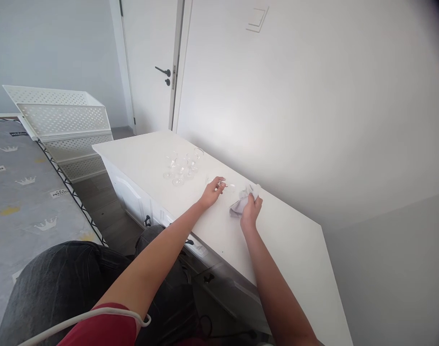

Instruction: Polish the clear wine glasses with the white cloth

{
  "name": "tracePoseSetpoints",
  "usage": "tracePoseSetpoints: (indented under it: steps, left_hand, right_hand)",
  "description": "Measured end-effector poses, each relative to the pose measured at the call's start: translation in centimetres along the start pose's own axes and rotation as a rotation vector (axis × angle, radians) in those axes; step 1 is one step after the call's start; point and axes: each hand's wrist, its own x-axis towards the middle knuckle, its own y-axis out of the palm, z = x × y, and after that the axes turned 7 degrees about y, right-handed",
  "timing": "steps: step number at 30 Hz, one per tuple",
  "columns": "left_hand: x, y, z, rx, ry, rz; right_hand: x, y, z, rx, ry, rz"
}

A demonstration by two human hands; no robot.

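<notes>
Over the white cabinet top, my left hand is closed with its fingers pinching a small clear stemmed glass. The glass seems to lie on its side, and its outline is faint against the white. To the right, my right hand grips a crumpled light grey cloth, part of which sticks up above the fingers. Cloth and held glass are close together, with a small gap between them. Beyond my left hand stands a cluster of several clear stemmed glasses, hard to tell apart.
The white cabinet has dark drawer handles and runs along a white wall. At the far left are a white perforated rack and a grey bed with a crown pattern. A white door stands behind. A white cable crosses my left sleeve.
</notes>
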Motion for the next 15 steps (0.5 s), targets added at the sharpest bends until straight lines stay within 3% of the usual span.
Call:
tracePoseSetpoints:
  steps: [7, 11, 15]
  left_hand:
    - [-0.2, 0.1, -0.1, 0.043, -0.010, 0.073]
    - [-0.1, 0.1, 0.1, 0.010, -0.027, 0.053]
    - [-0.2, -0.1, -0.4, -0.098, 0.013, 0.135]
  right_hand:
    - [-0.1, -0.3, -0.2, 0.204, -0.058, 0.035]
    - [-1.9, 0.6, 0.7, 0.154, -0.088, 0.358]
    - [-3.5, 0.7, 1.6, 0.123, -0.053, 0.611]
